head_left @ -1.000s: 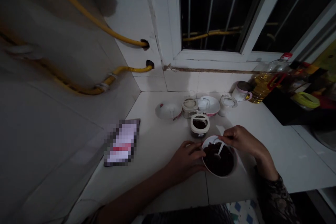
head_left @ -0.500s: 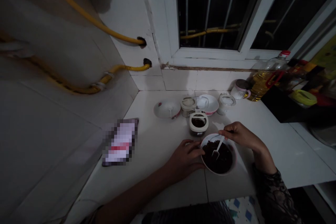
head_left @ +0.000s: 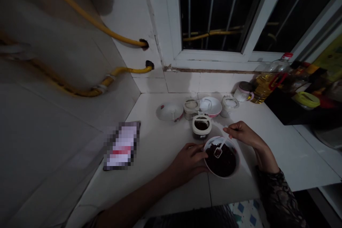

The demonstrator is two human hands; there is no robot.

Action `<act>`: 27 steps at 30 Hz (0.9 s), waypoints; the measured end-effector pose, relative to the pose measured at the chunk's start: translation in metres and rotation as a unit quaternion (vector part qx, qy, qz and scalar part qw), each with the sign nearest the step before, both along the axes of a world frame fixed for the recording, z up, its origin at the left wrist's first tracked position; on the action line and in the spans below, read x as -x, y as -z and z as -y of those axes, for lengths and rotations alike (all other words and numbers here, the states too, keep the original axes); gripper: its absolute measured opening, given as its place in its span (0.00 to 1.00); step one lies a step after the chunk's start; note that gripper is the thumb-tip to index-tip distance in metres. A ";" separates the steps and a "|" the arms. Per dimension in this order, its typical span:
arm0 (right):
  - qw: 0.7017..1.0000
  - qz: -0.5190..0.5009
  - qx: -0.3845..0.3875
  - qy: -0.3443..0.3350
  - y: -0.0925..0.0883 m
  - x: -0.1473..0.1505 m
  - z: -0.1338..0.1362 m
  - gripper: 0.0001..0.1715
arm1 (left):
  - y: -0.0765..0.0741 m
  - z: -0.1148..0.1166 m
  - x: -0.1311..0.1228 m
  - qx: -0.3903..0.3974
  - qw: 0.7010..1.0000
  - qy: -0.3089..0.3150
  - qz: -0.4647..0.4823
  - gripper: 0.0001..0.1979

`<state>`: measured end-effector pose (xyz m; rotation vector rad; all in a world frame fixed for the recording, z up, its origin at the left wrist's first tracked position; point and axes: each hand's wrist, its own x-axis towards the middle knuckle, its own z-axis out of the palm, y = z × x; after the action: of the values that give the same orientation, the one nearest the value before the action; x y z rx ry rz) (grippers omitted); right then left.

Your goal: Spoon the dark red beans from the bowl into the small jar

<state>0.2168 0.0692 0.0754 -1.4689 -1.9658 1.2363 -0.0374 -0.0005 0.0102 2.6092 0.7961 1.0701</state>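
Note:
My left hand (head_left: pixel 191 160) grips the left rim of a white bowl (head_left: pixel 238 160), with its fingers around the outside and the thumb at the edge. Inside the bowl lies a dark, reddish-brown chunky food (head_left: pixel 226 165); its kind I cannot tell. Pinched by the end of its handle, a small white plastic spoon (head_left: pixel 223 143) is in my right hand (head_left: pixel 242 133). The spoon's squarish scoop rests at the food's surface, with a few reddish bits in it. Just behind the bowl stands an open seasoning jar (head_left: pixel 202 135) with dark contents.
Along the tiled wall stand another bowl (head_left: pixel 167 114), two jars (head_left: pixel 191 114) (head_left: pixel 228 110), a second white bowl (head_left: pixel 216 108) and a lidded mug (head_left: pixel 243 94). An oil bottle (head_left: pixel 263 85) and a black box (head_left: pixel 283 108) of condiments are at right. A blurred packet (head_left: pixel 121 146) lies left.
The spoon's scoop has shifted slightly left and up in the bowl and turned, now showing reddish bits. My left hand stays on the rim.

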 end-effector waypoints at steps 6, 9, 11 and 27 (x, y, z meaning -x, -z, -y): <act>0.998 -0.035 0.047 0.030 0.000 0.006 -0.001 0.32 | 0.002 -0.001 0.000 0.003 1.000 -0.002 0.004 0.16; 0.993 -0.076 0.067 0.065 0.001 0.010 -0.001 0.32 | 0.003 -0.001 0.000 0.005 1.000 0.003 0.002 0.16; 0.988 -0.109 0.050 0.102 0.000 0.015 -0.002 0.32 | 0.003 -0.001 0.000 0.010 1.000 -0.001 -0.002 0.16; 0.839 0.138 -0.522 0.066 -0.003 0.049 0.012 0.25 | 0.003 0.000 0.000 0.028 0.999 -0.013 -0.019 0.17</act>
<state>0.1673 0.0573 0.0787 -1.1421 -2.0805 -0.2073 -0.0378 -0.0010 0.0074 2.5861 0.8575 0.9935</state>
